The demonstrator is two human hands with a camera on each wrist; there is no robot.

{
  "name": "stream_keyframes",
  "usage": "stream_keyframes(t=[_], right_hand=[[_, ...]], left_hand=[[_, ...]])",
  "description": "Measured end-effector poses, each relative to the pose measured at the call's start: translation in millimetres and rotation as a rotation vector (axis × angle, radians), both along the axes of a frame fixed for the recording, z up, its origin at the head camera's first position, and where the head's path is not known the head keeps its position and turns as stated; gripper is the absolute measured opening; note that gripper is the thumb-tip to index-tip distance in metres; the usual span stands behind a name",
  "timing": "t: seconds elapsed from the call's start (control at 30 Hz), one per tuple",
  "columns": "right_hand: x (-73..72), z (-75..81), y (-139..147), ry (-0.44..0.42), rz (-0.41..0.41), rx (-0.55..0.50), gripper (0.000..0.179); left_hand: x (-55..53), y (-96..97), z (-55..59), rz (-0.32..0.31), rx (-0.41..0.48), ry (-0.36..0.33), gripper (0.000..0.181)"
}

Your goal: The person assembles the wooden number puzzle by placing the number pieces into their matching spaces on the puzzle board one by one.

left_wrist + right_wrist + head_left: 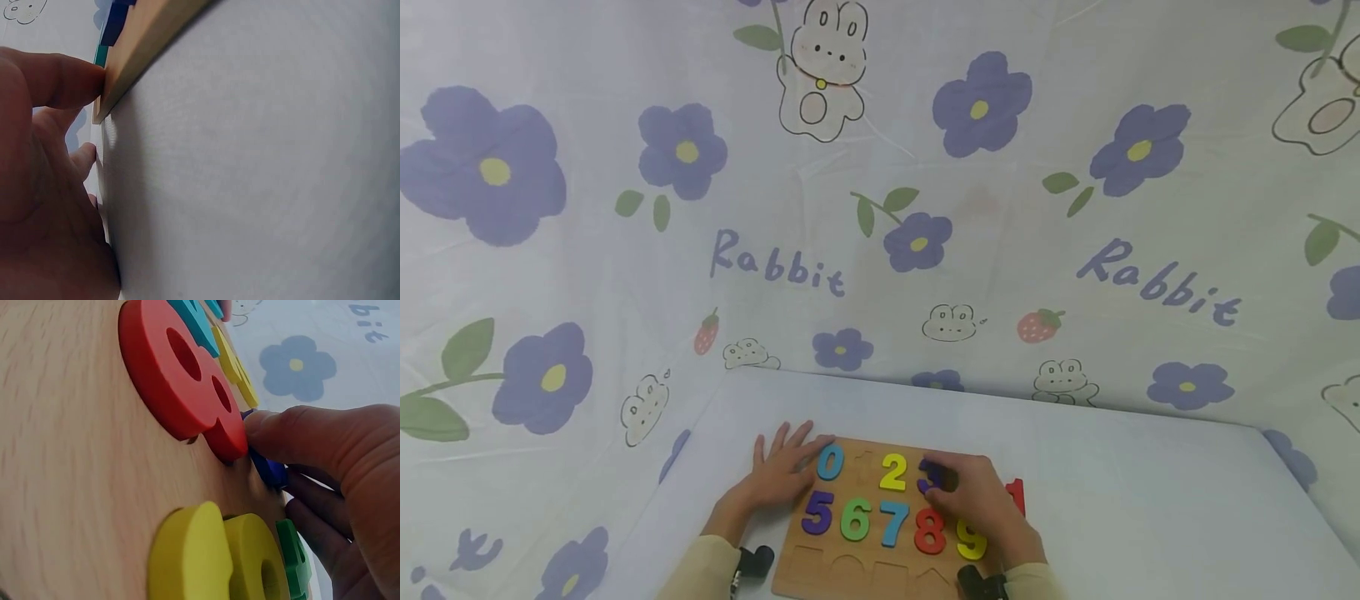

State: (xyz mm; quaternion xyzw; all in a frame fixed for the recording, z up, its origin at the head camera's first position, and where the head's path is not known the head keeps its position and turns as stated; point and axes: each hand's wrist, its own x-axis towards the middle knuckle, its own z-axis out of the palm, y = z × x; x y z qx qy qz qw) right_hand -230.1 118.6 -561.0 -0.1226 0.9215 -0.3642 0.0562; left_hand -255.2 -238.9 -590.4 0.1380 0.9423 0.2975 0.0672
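Note:
A wooden number board lies on the white table, with colourful numerals in its upper two rows. My right hand pinches the dark blue number 3 between thumb and fingers at the top row, right of the yellow 2. Part of the 3 is hidden by that hand. My left hand rests at the board's upper left corner beside the light blue 0. Its thumb presses the board's edge and the other fingers are spread.
A red 1 stands out beyond the board's right side. In the right wrist view a green numeral sits past the yellow 9. The red 8 is below the 3. A flower-printed cloth hangs behind the table.

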Motion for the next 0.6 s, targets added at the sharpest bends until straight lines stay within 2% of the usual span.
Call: stream_keyframes(t=[0.1,0.27,0.5,0.6], right_hand=[[-0.6,-0.3,-0.8,0.005,0.0,0.006,0.052],[0.7,1.4,2.1,0.017,-0.022,0.015,0.052],[6.8,10.9,20.4,0.059,-0.059,0.033,0.056],[9.9,18.2,32.0,0.06,-0.08,0.055,0.056]], left_hand=[[-3.4,-1.2,-5.2,0.004,-0.002,0.012,0.058],[-3.0,-0.7,-6.4,0.004,-0.003,0.029,0.06],[1.7,0.3,0.7,-0.015,0.035,0.045,0.061],[4.1,1.8,8.4,-0.021,0.035,0.03,0.06]])
